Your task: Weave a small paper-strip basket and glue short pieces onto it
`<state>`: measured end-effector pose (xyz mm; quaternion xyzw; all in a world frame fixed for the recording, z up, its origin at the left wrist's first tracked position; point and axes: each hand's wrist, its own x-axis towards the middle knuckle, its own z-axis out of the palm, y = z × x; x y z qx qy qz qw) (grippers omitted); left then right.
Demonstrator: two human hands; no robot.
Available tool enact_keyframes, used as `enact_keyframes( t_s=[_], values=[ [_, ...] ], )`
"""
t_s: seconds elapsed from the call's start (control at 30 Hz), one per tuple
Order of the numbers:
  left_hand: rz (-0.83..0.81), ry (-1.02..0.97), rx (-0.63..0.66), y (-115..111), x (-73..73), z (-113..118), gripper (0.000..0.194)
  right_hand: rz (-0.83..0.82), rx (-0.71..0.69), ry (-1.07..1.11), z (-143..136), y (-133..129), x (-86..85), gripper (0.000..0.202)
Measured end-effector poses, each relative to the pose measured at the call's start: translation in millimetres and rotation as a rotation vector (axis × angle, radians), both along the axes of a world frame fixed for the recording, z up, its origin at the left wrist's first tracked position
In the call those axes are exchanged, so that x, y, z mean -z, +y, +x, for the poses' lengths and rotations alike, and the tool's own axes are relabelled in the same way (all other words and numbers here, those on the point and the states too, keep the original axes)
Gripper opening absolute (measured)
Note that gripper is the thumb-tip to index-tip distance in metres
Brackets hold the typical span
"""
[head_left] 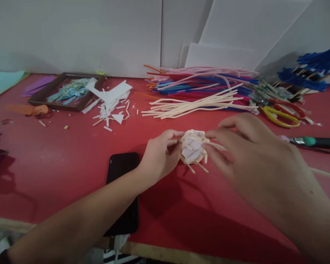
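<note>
A small round piece (192, 148), with a white disc base and cream pipe cleaner ends sticking out around its rim, is held above the red table. My left hand (162, 152) pinches its left edge between thumb and fingers. At its right edge, my right hand (250, 165) has thumb and index finger closed on a cream pipe cleaner (217, 146) that crosses the disc's rim. Part of that strand is hidden behind my right hand. Beneath my left forearm lies a black phone (122, 172).
Behind my hands lie cream pipe cleaners (192, 103) and a coloured bundle (203, 79). Scissors with yellow and red handles (284, 119) and a black-handled tool (324, 142) are at right. White scraps (112, 95) and a brown tray (77, 106) sit at left.
</note>
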<state>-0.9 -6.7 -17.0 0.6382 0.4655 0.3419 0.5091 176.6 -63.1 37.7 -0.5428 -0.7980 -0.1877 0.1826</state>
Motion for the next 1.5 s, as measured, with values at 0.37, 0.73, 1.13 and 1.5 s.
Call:
enact_keyframes(
  t_s=[0.37, 0.73, 1.13, 1.5],
  values=[
    [0.08, 0.021, -0.01, -1, 0.4, 0, 0.018, -0.38, -0.177, 0.05, 21, 54, -28.6, 0.012],
    [0.091, 0.011, 0.087, -1, -4.6, -3, 0.021, -0.953, -0.003, 0.013, 22, 82, -46.7, 0.019],
    [0.051, -0.078, 0.152, -2, -3.6, -1, 0.019, -0.904, 0.077, 0.172, 17, 80, -37.2, 0.017],
    [-0.004, -0.181, 0.211, 2, 3.1, 0, 0.019, -0.804, -0.151, 0.481, 31, 77, -22.6, 0.021]
  ],
)
